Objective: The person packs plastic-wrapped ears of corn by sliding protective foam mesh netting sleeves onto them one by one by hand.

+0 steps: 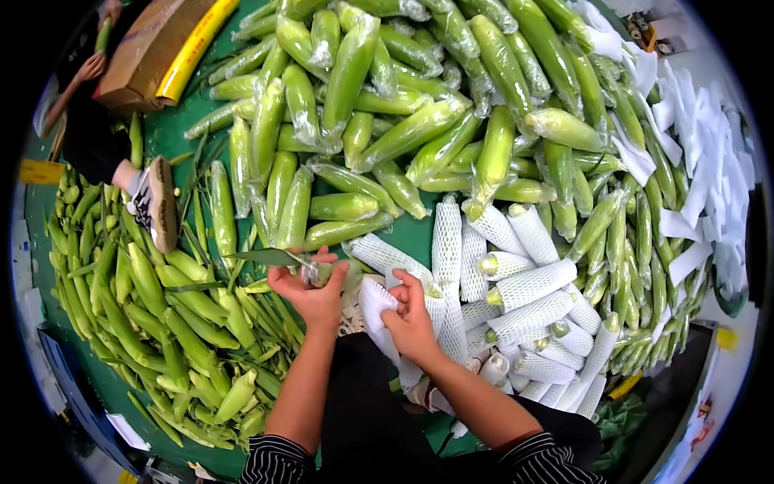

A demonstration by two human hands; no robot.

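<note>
White, tapering foam sleeve (pixel 376 308) sits in the right fingers (pixel 414 288).

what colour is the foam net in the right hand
The foam net in the right hand is white, as the head view shows.

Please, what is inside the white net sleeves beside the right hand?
Ears of corn: pale ends show at some openings. The sleeves cover the rest, which cannot be clearly seen.
</note>
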